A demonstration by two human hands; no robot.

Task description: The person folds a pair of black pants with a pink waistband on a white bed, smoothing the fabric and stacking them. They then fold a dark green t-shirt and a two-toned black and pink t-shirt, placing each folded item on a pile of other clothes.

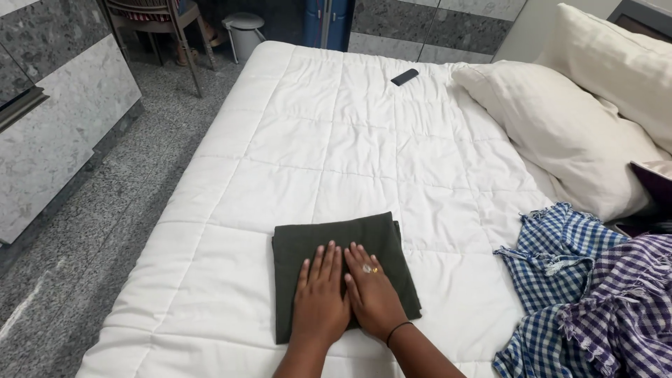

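A dark green folded cloth (336, 241) lies flat on the white quilted bed (329, 140) near its front edge. My left hand (320, 297) and my right hand (374, 294) rest side by side, palms down, pressing on the cloth's near half. Fingers of both are spread and grip nothing. The right hand wears a ring, and a thin black band circles its wrist.
A heap of blue and purple checked cloths (588, 294) lies at the right. Two white pillows (560, 126) lean at the bed's far right. A small black remote (404, 77) sits at the far end. Beyond stand a chair (157, 21) and a white bin (245, 31) on the speckled floor.
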